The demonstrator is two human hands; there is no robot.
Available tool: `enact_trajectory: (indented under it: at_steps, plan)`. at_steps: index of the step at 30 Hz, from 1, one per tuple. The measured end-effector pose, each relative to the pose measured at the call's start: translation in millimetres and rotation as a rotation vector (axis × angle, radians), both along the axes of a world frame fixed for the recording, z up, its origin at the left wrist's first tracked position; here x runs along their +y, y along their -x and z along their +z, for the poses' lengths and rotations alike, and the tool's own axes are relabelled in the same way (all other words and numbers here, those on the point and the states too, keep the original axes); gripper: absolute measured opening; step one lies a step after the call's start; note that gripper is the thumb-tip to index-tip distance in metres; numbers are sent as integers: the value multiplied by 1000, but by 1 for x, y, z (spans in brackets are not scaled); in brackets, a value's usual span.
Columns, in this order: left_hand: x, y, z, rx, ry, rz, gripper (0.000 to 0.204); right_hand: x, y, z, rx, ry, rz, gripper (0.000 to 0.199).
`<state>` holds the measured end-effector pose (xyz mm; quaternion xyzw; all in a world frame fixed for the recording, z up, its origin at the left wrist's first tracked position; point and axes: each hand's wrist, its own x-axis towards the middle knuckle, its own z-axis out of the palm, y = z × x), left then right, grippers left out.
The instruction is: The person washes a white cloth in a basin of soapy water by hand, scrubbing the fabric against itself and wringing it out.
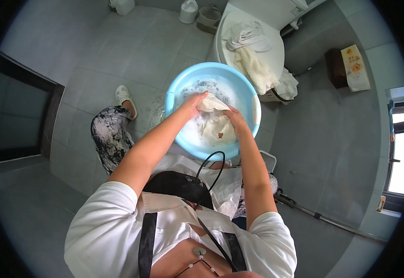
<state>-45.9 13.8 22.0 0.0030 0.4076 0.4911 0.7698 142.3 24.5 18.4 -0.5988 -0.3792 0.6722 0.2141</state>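
Observation:
A light blue round basin (178,76) of sudsy water stands in front of me. Over it, my left hand (194,104) grips one side of a wet off-white garment (220,124), the thumb pointing up along the cloth. My right hand (236,120) has its fingers closed on the other side. Between them the cloth is bunched and raised, while its lower part droops onto the foamy water. A small brown animal-shaped patch shows on that lower part. Some fingertips are hidden by the fabric.
Beyond the basin is a white toilet (274,39), with a white cloth (247,36) and a cream knitted piece (257,69) on its lid. A lined bin (286,85) stands beside it. A white jug (188,11) sits farther back. A metal rail (325,217) runs along the right wall.

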Motion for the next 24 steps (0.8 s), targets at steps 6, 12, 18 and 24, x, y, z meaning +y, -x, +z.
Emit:
enact_trajectory:
  at_steps: [6, 12, 18, 24]
  plan:
    - [9, 23, -14, 416, -171, 160, 16, -4, -15, -8, -217, -253, 41, 29]
    - [-5, 3, -52, 637, -310, -58, 34, -11, 11, -5, -554, -452, 410, 37]
    - [-8, -17, -50, 1334, -322, -479, 37, -21, 37, -15, -946, -412, 682, 50]
    - [-2, -12, -43, 1096, -327, -25, 28, -18, 24, -17, -850, -402, 782, 59]
